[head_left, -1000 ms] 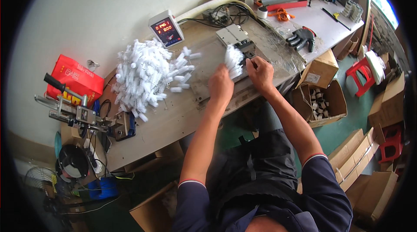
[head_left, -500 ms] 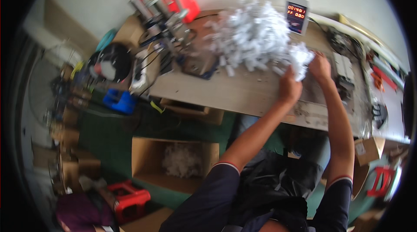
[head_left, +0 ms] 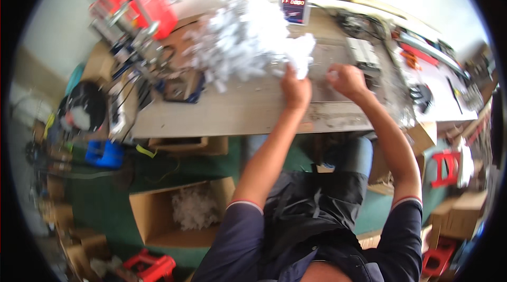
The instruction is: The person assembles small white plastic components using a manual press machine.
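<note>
Workbench [head_left: 237, 110]: white pile [head_left: 232, 39] beside left hand [head_left: 297, 90], lit display [head_left: 293, 6] behind.

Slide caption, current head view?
Left hand holding a bunch of white pieces near a larger pile on the workbench, right hand curled nearby.

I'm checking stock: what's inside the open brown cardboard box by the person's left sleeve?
The open brown cardboard box holds a loose white heap, too blurred to tell its pieces apart. Whatever lies beneath is covered and cannot be seen.
</note>
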Available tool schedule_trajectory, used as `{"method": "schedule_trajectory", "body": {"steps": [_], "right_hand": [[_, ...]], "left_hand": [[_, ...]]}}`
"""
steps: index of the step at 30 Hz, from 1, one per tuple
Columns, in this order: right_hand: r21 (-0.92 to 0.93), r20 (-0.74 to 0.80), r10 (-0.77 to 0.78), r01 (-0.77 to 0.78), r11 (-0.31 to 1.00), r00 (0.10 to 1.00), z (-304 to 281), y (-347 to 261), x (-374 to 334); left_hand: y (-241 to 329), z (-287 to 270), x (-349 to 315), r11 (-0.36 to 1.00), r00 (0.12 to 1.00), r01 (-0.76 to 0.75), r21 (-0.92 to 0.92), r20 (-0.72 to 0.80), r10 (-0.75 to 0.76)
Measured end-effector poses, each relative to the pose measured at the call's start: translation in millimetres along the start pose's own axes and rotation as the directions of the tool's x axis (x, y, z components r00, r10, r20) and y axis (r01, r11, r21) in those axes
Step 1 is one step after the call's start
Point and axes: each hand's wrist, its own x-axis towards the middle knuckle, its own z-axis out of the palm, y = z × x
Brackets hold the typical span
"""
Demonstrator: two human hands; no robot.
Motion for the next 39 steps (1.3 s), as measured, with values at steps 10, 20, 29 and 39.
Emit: {"method": "schedule_trajectory", "body": {"steps": [10,20,29,39], "right_hand": [[0.085,-0.034,-0.173,0.176,0.981,0.984,-11,6,-10],[-0.109,-0.086,-0.231,0.221,0.969,0.969,-10,2,-5],[0.228,-0.238,0.072,-0.016,0.974,0.969,-11,-17,-82],[0.303,-0.344,0.446,-0.352,0.885,0.826,-18,47,-117]], "left_hand": [[3,-2,-3,0.997,0.998,0.035,-0.066,-0.046,-0.038],[8,-3,0,0.991,0.995,0.081,-0.104,-0.054,-0.087],[-12,0,2,0.993,0.993,0.055,-0.100,-0.094,-0.065],[-18,7,0,0.978,0.988,0.152,-0.144,-0.005,-0.154]]}}
